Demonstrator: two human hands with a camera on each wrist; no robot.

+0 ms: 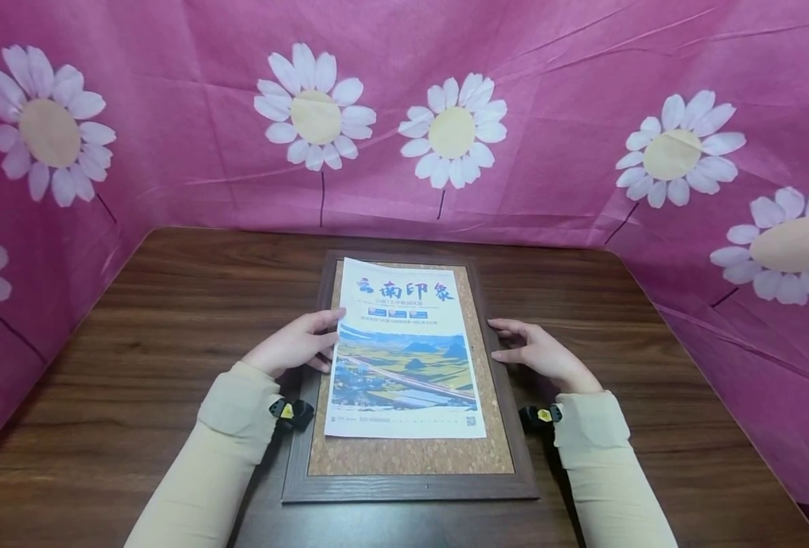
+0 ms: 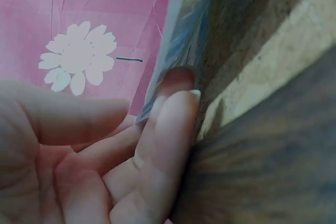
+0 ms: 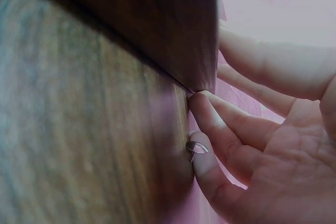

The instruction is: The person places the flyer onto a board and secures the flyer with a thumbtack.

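A printed paper poster [image 1: 404, 365] with a landscape picture lies over a cork board [image 1: 411, 457] set in a dark wooden frame [image 1: 404, 489]. My left hand [image 1: 294, 342] holds the poster's left edge, thumb on one side and fingertips on the other. In the left wrist view that edge of the poster [image 2: 184, 24] stands up off the cork [image 2: 252, 77]. On the far side, my right hand [image 1: 541, 354] touches the frame's right edge with relaxed fingers. The right wrist view has its fingertips [image 3: 202, 106] low against the side of the frame [image 3: 173, 19].
Brown wood-grain table [image 1: 116, 380] surrounds the framed board on all sides. A pink cloth [image 1: 205, 114] printed with white daisies hangs behind the table and along both sides. Black wrist straps with cameras sit at both cuffs, near the frame's sides.
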